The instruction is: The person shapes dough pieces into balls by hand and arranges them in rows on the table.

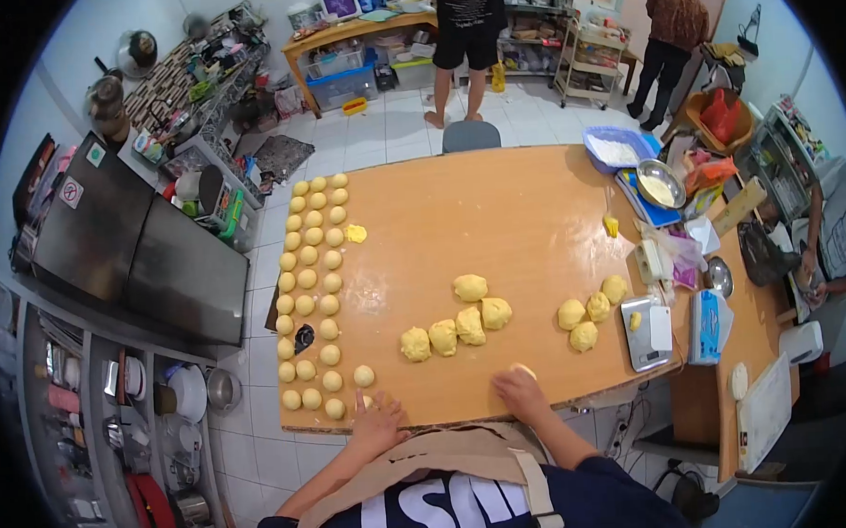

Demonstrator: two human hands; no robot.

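In the head view, a blue-purple basket (616, 149) at the far right of the table (412, 227) contains white powder (613, 153). Just beside it, a metal bowl (660, 184) contains pale yellowish powder. A brown basin (695, 120) beyond the table holds a red bag (721, 116). Nearer the person, a digital scale (648, 334) carries a small yellow piece (635, 321). The left hand (380, 424) is at the near table edge, palm down, fingers apart, over a dough ball (368, 401) that it partly covers; contact pressure cannot be determined. One single ball (364, 375) lies just beyond this hand. The right hand (520, 393) is curled over a dough piece (524, 371), whose pale edge shows past the fingers; the back of the hand hides whether the fingers are clamped on it. Smooth dough balls (330, 354) stand in columns along the left table edge. Five rougher dough lumps (442, 337) lie near the centre, and a group of four lumps (584, 335) lies left of the scale.
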